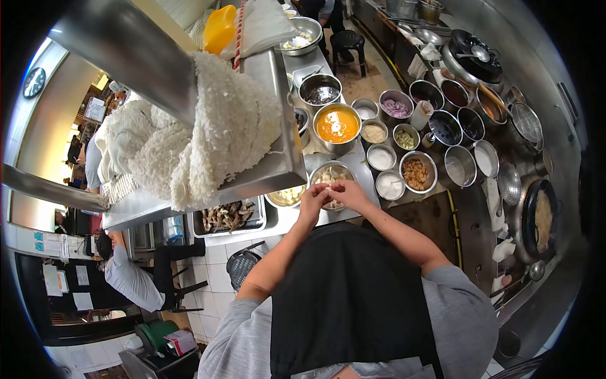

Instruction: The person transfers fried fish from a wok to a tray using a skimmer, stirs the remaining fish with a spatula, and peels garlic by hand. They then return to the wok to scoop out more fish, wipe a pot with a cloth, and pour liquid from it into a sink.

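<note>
My left hand [314, 202] and my right hand [351, 194] meet over a steel bowl [352, 169] at the near edge of the counter. The fingers of both hands are pinched together at the tips. Whatever is between them is too small to name. Pale, whitish pieces [331, 174], possibly garlic, fill the bowl under my fingers. To its left, partly under the shelf, sits another bowl of pale yellow pieces [288, 195]. Just beyond stands a pot of orange sauce [337, 125] with a white swirl on top.
Metal containers of sliced red onion [396, 106], brown fried cubes [415, 174] and white powder [381, 156] crowd the right. A shaggy white cloth [202, 139] drapes over the steel shelf [265, 174]. A tray [262, 218] sits below. A wok [541, 218] stands far right; a person [136, 275] sits left.
</note>
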